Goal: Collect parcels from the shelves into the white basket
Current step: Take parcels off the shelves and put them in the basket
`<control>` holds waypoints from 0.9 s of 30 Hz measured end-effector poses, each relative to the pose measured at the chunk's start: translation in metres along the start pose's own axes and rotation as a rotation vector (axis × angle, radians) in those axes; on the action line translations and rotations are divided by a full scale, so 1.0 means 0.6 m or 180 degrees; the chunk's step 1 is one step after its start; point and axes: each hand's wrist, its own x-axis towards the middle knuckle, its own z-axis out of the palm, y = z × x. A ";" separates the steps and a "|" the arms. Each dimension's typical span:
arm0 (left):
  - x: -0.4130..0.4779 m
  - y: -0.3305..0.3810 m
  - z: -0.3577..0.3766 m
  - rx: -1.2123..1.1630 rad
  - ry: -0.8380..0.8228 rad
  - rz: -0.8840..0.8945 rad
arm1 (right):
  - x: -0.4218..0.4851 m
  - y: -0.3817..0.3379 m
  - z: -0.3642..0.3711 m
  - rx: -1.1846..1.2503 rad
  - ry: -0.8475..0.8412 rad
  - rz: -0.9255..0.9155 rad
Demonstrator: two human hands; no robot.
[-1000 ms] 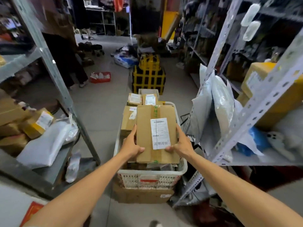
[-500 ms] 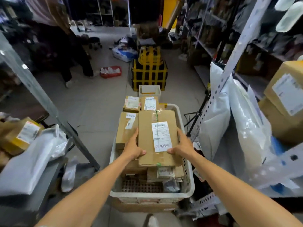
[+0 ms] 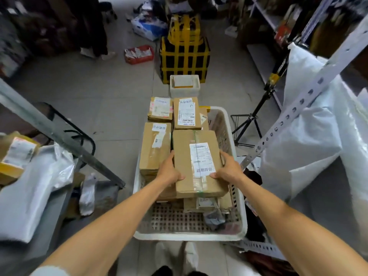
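Left hand [image 3: 169, 172] & right hand [image 3: 229, 170] grasp the cardboard parcel [image 3: 197, 162] by its sides, fingers curled on it, apparently resting on other boxes in the white basket [image 3: 189, 236].

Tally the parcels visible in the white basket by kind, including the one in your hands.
Cardboard boxes, top in full view: 4 (held box, long box, two far boxes)
Partly hidden cardboard boxes: 2, perhaps more underneath
Grey plastic bag: 1
Total: 7 visible

On the grey tiled floor [image 3: 103, 86] stand a white foam box [image 3: 184, 92], a red tray [image 3: 139, 59] and yellow-strapped black crates [image 3: 185, 56]. Grey mailer bags [image 3: 29, 196] lie on the left shelf [image 3: 49, 246].
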 end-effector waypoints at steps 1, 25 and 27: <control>0.011 -0.002 -0.003 0.0074 0.0016 0.0026 | 0.006 -0.001 0.006 0.0041 0.0014 0.0012; 0.063 -0.017 0.025 0.0681 0.0130 0.0014 | 0.018 0.015 0.027 -0.0327 0.0475 -0.0050; 0.065 -0.013 0.029 0.0717 0.0169 0.0051 | 0.019 0.015 0.022 -0.0431 0.0465 -0.0081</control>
